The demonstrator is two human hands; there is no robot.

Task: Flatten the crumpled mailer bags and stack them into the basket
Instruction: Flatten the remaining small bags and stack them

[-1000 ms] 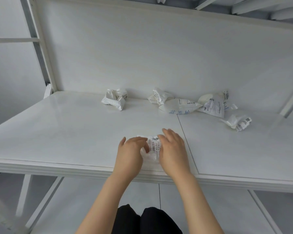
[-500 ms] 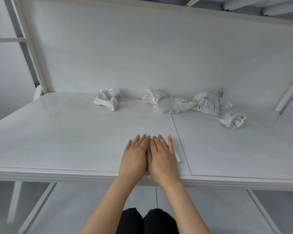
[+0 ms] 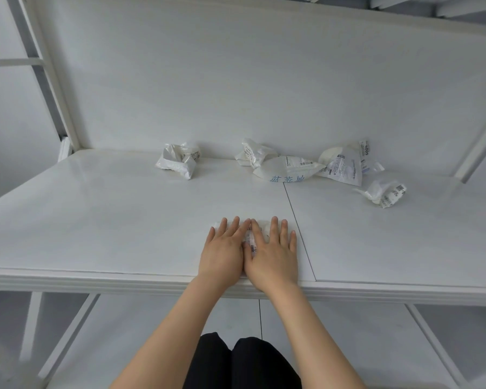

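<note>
A small white mailer bag (image 3: 249, 239) with a printed label lies near the table's front edge, mostly hidden under my hands. My left hand (image 3: 223, 252) and my right hand (image 3: 272, 252) press on it side by side with straight, slightly spread fingers. Along the back of the white table (image 3: 96, 220) lie several crumpled white mailer bags: one at the left (image 3: 177, 161), one in the middle (image 3: 251, 153), a puffed one with blue print (image 3: 285, 172), a labelled one (image 3: 343, 167) and a small one at the right (image 3: 383, 190). No basket is in view.
A white back panel (image 3: 236, 80) rises behind the table, with white frame posts at the left (image 3: 51, 80) and right (image 3: 480, 147). A seam (image 3: 300, 228) runs across the tabletop just right of my hands. My dark-clothed knees (image 3: 236, 363) show below the table edge.
My hands held the crumpled bag with curled fingers, then went flat on top of it. Since half a second ago they have spread slightly apart, showing a strip of label between them.
</note>
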